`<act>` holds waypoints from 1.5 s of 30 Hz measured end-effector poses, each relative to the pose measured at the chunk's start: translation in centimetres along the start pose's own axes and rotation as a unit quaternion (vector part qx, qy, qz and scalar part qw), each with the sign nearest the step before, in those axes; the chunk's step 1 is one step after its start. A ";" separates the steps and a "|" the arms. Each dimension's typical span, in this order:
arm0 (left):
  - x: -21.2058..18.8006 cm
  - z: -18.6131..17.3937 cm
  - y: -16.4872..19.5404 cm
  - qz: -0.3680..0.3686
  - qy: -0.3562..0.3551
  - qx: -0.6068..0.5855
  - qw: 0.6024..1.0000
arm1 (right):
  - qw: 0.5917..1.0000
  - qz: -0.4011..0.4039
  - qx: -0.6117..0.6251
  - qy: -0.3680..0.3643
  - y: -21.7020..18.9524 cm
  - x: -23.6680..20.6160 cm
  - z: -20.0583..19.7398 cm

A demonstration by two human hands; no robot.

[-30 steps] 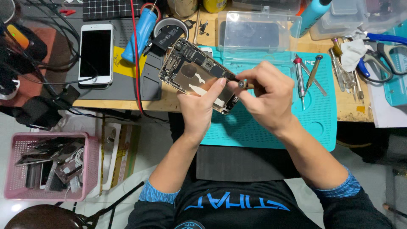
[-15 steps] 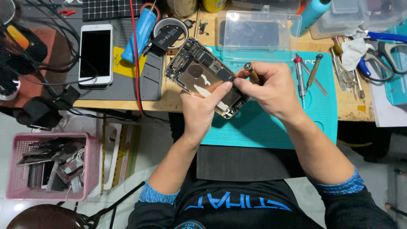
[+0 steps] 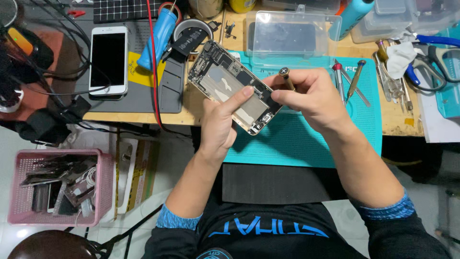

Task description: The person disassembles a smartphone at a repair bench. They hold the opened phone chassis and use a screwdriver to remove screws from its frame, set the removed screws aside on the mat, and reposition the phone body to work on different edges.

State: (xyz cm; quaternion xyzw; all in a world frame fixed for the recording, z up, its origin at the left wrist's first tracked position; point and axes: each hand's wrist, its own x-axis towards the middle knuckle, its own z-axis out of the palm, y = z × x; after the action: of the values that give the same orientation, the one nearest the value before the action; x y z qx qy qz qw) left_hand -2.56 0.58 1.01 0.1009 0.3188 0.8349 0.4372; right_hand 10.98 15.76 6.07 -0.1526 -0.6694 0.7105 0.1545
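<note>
Far to my left hand's left, a white phone (image 3: 109,60) lies face up on the grey mat (image 3: 143,91). My left hand (image 3: 221,120) grips the opened phone body (image 3: 230,88) from below, thumb pressed across its inner plate. My right hand (image 3: 306,98) is closed around a screwdriver (image 3: 286,77), tip at the body's right edge. Right of it, spare screwdrivers (image 3: 347,81) rest on the teal mat (image 3: 306,139).

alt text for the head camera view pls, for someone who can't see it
A person's left hand holds an opened phone body above a teal work mat, while the right hand grips a small screwdriver at its edge. A white phone lies to the left.
</note>
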 end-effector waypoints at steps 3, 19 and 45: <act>0.5 -0.5 0.0 -0.034 -0.015 -0.047 0.998 | 0.999 0.031 0.025 0.005 -0.3 -0.1 -0.2; 0.3 -0.8 -0.5 0.005 -0.060 -0.017 0.998 | 1.000 -0.004 0.015 0.020 -1.0 -0.8 0.5; -1.4 1.1 -1.2 0.175 -0.028 0.193 0.965 | 0.993 -0.048 -0.066 0.088 0.1 -0.6 1.6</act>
State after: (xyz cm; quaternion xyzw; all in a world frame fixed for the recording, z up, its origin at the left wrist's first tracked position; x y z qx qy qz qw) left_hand -0.39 0.42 1.24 0.2609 0.4384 0.8182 0.2650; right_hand 10.87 14.08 6.09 -0.1915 -0.7049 0.6407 0.2365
